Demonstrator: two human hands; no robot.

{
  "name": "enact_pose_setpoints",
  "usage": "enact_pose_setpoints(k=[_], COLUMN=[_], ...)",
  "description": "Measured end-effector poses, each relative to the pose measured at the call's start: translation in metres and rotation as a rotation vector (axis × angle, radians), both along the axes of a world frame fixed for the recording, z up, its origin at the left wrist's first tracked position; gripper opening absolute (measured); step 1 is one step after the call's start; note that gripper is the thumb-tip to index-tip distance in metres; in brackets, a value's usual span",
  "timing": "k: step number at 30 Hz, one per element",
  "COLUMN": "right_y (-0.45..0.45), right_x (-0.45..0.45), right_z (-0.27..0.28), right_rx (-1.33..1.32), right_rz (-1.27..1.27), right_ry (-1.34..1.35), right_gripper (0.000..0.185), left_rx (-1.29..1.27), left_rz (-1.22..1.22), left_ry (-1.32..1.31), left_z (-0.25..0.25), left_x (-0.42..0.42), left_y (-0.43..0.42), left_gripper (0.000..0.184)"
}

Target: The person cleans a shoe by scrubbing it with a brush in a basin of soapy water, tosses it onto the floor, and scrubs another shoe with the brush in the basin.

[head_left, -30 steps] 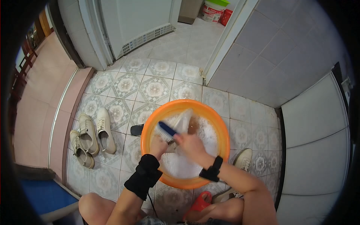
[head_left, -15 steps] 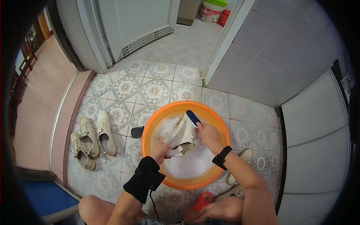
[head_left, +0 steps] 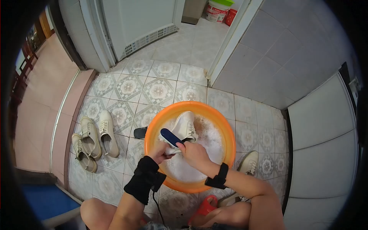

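An orange basin point(head_left: 229, 149) on the tiled floor holds water with white suds point(head_left: 211, 142). Over it, a white lace-up shoe point(head_left: 185, 122) lies with its toe pointing away from me. My left hand point(head_left: 160, 152) is closed on the heel end of the shoe, at the basin's left side. In my right hand point(head_left: 193, 153) is a blue-backed brush point(head_left: 171, 137), held by its handle. The brush lies over the rear part of the shoe, near my left fingers. Its bristles are mostly hidden under the blue back.
Several white shoes point(head_left: 108, 134) stand on the tiles at the left, and another point(head_left: 249, 163) is right of the basin. A black object point(head_left: 140, 132) touches the basin's left side. A red slipper point(head_left: 208, 205) is near my legs. A pink step point(head_left: 73, 126) borders the floor.
My right hand and the brush have swung from the shoe's far end back to the left, near my left hand. The shoe has turned, and its laces now show.
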State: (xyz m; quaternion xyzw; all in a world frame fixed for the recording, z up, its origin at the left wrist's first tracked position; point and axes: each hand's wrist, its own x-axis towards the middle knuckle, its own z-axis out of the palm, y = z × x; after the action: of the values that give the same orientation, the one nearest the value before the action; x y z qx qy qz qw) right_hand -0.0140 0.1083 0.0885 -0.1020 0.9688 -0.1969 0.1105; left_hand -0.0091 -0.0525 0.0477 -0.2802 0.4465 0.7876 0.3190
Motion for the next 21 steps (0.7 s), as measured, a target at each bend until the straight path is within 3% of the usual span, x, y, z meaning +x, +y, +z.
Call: enact_pose_setpoints(k=[1,2,7,9,10,11,13,16,20,21], right_y=[-0.003,0.007,0.035,0.044,0.05,0.055,0.065,0.078,0.052,0.044], right_x=[0.004,-0.01,-0.047,-0.059,-0.062,-0.063,-0.066,-0.043,-0.003,0.001], right_z=[-0.001,-0.006,-0.002,-0.001,0.004,0.01,0.023,-0.012,-0.024,-0.026], right_rx=[-0.034,0.006,0.083,-0.368,-0.424,-0.425,-0.136,-0.121,-0.069,-0.022], right_rz=[0.012,-0.005,-0.088,-0.249,-0.255,-0.256,-0.197,-0.149,-0.09,-0.068], right_ry=[0.02,0.005,-0.112,-0.338,-0.256,-0.263,-0.234,-0.3,-0.272,-0.277], right_gripper=[0.052,0.053,0.055,0.058,0.061,0.061,0.061,0.058,0.054,0.051], left_rx=[0.017,0.192,0.388,0.518,0.573,0.57,0.399,0.314,0.19,0.032], left_rz=[-0.007,-0.027,0.051,0.187,0.295,0.298,0.434,0.3,0.318,0.154], left_ry=[-0.01,-0.096,-0.106,-0.231,-0.262,-0.268,-0.228,-0.015,-0.026,0.059], left_z=[-0.003,-0.013,-0.003,-0.002,-0.017,-0.025,-0.034,-0.055,-0.003,0.002], left_x=[-0.001,-0.002,0.008,0.01,0.011,0.015,0.016,0.016,0.013,0.012], left_y=[-0.004,-0.006,0.015,0.009,0.009,0.01,0.012,0.007,0.014,0.015], left_gripper=[0.022,0.026,0.036,0.038,0.037,0.037,0.035,0.035,0.047,0.059])
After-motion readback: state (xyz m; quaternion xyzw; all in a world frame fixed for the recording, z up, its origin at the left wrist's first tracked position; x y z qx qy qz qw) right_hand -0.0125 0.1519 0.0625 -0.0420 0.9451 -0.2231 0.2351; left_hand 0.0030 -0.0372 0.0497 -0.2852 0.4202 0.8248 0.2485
